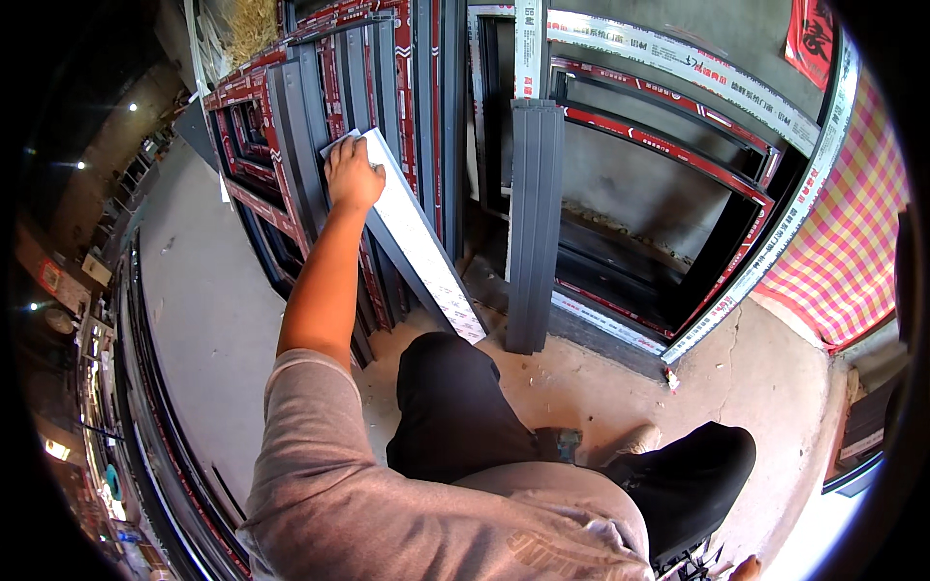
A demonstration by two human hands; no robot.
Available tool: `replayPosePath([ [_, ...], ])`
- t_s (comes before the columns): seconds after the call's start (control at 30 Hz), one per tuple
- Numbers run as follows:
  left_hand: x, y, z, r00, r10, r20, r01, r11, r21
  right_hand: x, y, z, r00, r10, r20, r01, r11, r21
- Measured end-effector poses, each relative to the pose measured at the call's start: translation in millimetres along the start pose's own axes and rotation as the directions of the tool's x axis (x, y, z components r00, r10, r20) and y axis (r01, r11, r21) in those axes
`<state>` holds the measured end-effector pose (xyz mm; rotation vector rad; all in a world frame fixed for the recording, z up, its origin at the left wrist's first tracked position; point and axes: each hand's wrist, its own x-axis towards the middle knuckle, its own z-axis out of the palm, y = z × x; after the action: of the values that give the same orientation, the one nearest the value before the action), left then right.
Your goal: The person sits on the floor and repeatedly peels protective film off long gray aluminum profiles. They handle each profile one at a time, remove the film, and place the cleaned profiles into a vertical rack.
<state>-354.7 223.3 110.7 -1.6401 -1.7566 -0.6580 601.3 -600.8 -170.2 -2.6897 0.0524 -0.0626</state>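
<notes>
My left hand (355, 176) is closed around the upper end of a long profile bar (418, 232). White printed film covers the bar's broad face, and its side is grey. It leans at a slant, with the lower end down by my left knee. Just right of it stands an upright bundle of dark grey profiles (536, 223). Only a small bit of my right hand (746, 568) shows at the bottom edge, its fingers hidden.
Dark frames with red protective film (254, 140) lean at the left. A large white-filmed frame (809, 198) stands against the wall, beside a checked pink and yellow cloth (843, 232). A grey tabletop (189, 281) and long dark profiles (160, 416) lie left.
</notes>
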Motion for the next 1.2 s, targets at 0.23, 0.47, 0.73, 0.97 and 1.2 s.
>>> replayPosePath([
  [0.23, -9.7, 49.5, -72.6, 0.981, 0.006, 0.196, 0.142, 0.668, -0.73, 88.8, -38.2, -26.8, 0.936, -0.349, 0.049, 0.303, 0.869, 0.392],
  [0.47, -102.7, 117.5, -100.3, 0.871, 0.404, 0.281, 0.168, 0.295, -0.941, -29.2, -241.4, 4.3, 0.721, -0.677, 0.149, 0.499, 0.657, 0.566],
  [0.73, -107.1, 213.6, -162.0, 0.847, 0.518, 0.12, 0.347, -0.368, -0.863, -196.2, -452.5, -56.6, 0.447, -0.892, 0.064, 0.514, 0.315, 0.798],
  [0.97, -127.1, 306.1, -199.6, 0.743, 0.668, -0.03, 0.386, -0.465, -0.797, -379.7, -567.8, -104.2, 0.078, -0.986, -0.15, 0.429, -0.103, 0.898],
  [1.2, -174.5, 339.3, -189.3, 0.608, 0.793, 0.037, 0.581, -0.412, -0.702, -427.1, -617.4, -115.8, -0.188, -0.94, -0.285, 0.257, -0.328, 0.909],
])
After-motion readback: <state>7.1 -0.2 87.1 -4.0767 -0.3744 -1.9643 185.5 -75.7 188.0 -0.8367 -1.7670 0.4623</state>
